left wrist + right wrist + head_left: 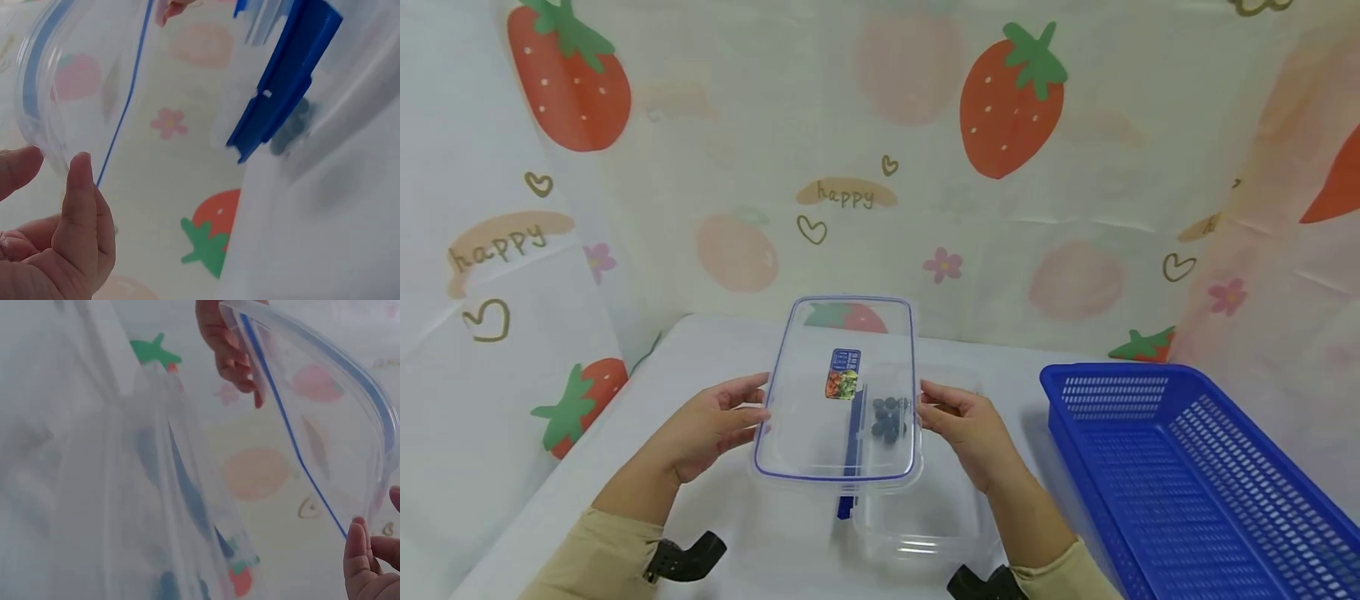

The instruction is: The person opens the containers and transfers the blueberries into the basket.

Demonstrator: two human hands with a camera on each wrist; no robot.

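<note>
A clear rectangular lid [801,442] with a blue seal line and a small printed label [842,363] is raised in front of me, over the left part of a clear plastic box. My left hand [718,427] pinches its left edge; my right hand [968,429] pinches its right edge. In both wrist views, thumb and fingers grip the lid's rim. The clear box [951,512] stands on the table, with a blue side latch [275,84] hanging outward. Several small dark round things, like blueberries [889,421], show through the lid, inside the box.
A blue slotted plastic basket [1116,373] stands at the right of the white table [737,517]. A curtain [880,258] printed with strawberries hangs behind and along the sides.
</note>
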